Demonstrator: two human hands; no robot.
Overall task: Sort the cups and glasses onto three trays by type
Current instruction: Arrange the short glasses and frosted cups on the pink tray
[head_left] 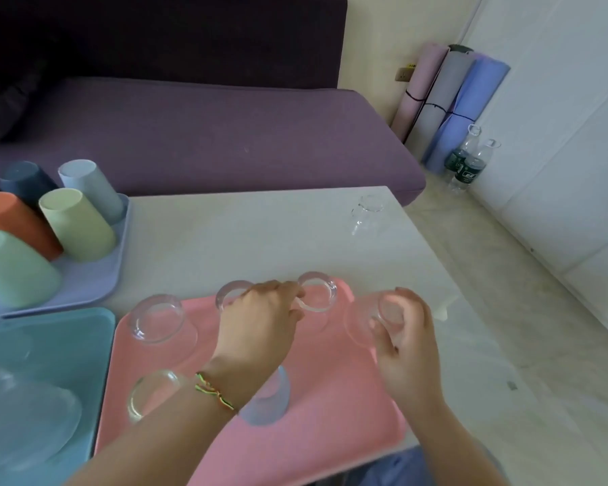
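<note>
A pink tray (pixel 330 398) lies in front of me with several clear glasses upside down on it. My left hand (pixel 260 317) reaches over the tray's far edge and its fingers pinch the base of a clear glass (pixel 318 292). At the tray's right corner my right hand (pixel 404 342) grips another clear glass (pixel 365 320) from above. One more clear glass (pixel 367 213) stands alone on the table at the far right. Coloured plastic cups (pixel 76 226) stand upside down on a lavender tray (pixel 85 285) at the left. A blue tray (pixel 67 345) at the near left holds ribbed glassware (pixel 22 415).
The pale table (pixel 243 236) ends at a purple sofa (pixel 208 135) behind. On the floor to the right are rolled mats (pixel 450 100) and two plastic bottles (pixel 467 163) against the wall.
</note>
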